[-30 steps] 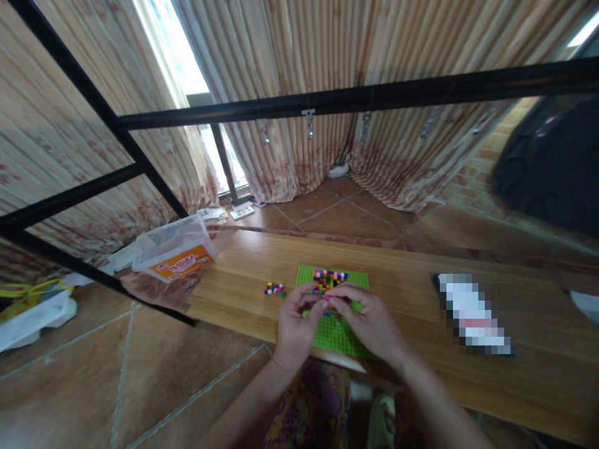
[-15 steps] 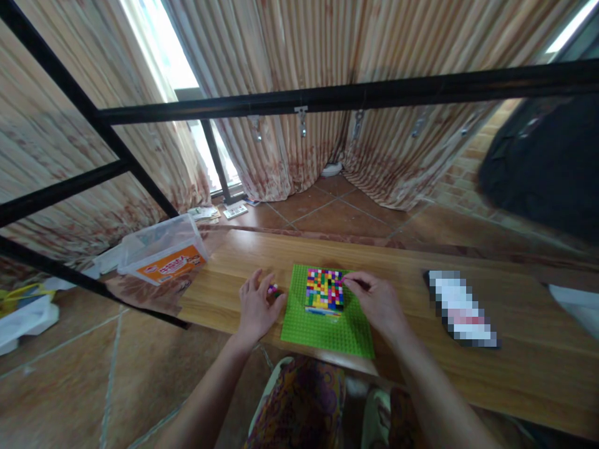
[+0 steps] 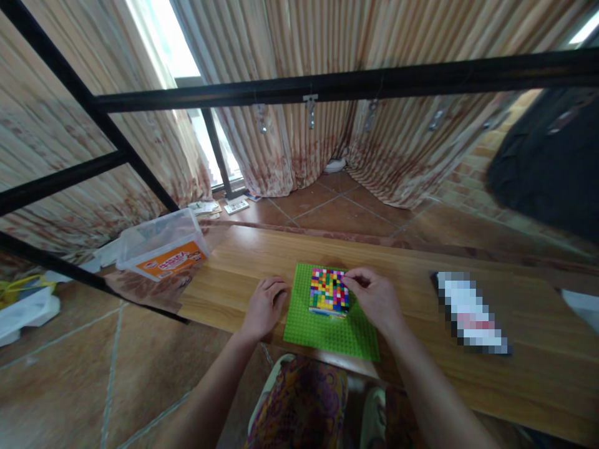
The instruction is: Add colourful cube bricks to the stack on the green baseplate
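Note:
A block of small multicoloured toy bricks (image 3: 328,290) stands on a green studded baseplate (image 3: 304,337). My right hand (image 3: 374,296) reaches in from the right, thumb and forefinger pinched at the block's upper right corner. The tiny brick at those fingertips is mostly covered by them. Left of the baseplate, my left hand (image 3: 264,308) rests low over the table with its fingers curled in. The small bricks seen at its fingers a moment earlier are hidden inside the curl.
The wooden table (image 3: 224,274) carries a pixelated phone-shaped object (image 3: 472,312) on the right. A clear plastic bin (image 3: 161,243) with an orange label stands past the left end. A black metal bar (image 3: 281,90) crosses ahead, before striped curtains (image 3: 318,37).
My left fingers have curled closed, covering the small bricks that showed between them. My right fingertips have stayed at the block's upper right corner. The view has shifted slightly.

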### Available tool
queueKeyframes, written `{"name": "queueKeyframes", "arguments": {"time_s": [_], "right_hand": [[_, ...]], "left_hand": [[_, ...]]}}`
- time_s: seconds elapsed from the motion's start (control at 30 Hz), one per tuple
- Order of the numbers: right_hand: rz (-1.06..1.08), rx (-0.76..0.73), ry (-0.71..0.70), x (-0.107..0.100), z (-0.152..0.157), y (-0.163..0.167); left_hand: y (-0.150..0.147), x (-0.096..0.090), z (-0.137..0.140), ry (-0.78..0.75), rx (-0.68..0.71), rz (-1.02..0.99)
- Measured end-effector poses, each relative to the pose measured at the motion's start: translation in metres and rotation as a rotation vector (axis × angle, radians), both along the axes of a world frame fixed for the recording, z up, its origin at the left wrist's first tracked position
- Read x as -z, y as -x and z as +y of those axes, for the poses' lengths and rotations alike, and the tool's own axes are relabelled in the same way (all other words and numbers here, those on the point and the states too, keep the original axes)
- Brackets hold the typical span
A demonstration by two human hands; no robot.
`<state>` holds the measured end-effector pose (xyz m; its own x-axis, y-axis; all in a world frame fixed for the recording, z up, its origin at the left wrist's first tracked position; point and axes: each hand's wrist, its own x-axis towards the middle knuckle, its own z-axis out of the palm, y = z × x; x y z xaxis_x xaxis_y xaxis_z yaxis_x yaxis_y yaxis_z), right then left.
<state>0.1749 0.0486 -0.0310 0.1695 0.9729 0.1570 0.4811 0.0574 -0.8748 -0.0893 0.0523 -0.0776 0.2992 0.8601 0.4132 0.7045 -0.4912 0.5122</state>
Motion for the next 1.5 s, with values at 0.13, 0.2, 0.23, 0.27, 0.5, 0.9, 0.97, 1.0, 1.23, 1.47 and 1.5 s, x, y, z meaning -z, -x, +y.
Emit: {"name": "queueKeyframes", "arguments": {"time_s": [0.13,0.2,0.23,0.27,0.5,0.9,0.97,1.0,1.23,1.47,1.5], "right_hand": [[0.058,0.021,0.02,0.0,0.001,0.001],[0.058,0.023,0.019,-0.001,0.001,0.001],[0.048,0.02,0.017,-0.002,0.0,0.001],[0.032,0.017,0.011,-0.002,-0.001,0.001],[-0.139,0.03,-0.035,-0.004,-0.005,0.003],[-0.165,0.038,-0.029,-0.008,-0.008,0.004],[-0.127,0.072,-0.031,-0.008,-0.007,0.001],[-0.112,0.097,-0.032,-0.008,-0.005,0.001],[-0.049,0.11,-0.006,0.002,0.004,0.006],[-0.132,0.096,-0.051,0.004,0.005,0.011],[-0.185,0.085,-0.078,0.004,0.005,0.011]], "left_hand": [[-0.001,-0.001,-0.001,0.004,0.012,-0.005],[-0.001,-0.002,-0.001,0.003,0.01,-0.004],[-0.001,-0.002,-0.002,0.001,0.008,-0.003],[-0.001,-0.002,-0.002,-0.001,0.008,0.0],[-0.001,-0.002,-0.001,-0.005,0.014,-0.013],[-0.001,-0.002,-0.001,-0.007,0.019,-0.019],[-0.002,-0.003,-0.002,-0.003,0.019,-0.024],[-0.002,-0.003,-0.002,-0.001,0.018,-0.025],[-0.001,-0.001,-0.002,0.001,0.015,-0.018],[-0.001,-0.001,-0.002,-0.003,0.018,-0.012],[-0.001,-0.001,-0.002,-0.005,0.016,-0.011]]}}
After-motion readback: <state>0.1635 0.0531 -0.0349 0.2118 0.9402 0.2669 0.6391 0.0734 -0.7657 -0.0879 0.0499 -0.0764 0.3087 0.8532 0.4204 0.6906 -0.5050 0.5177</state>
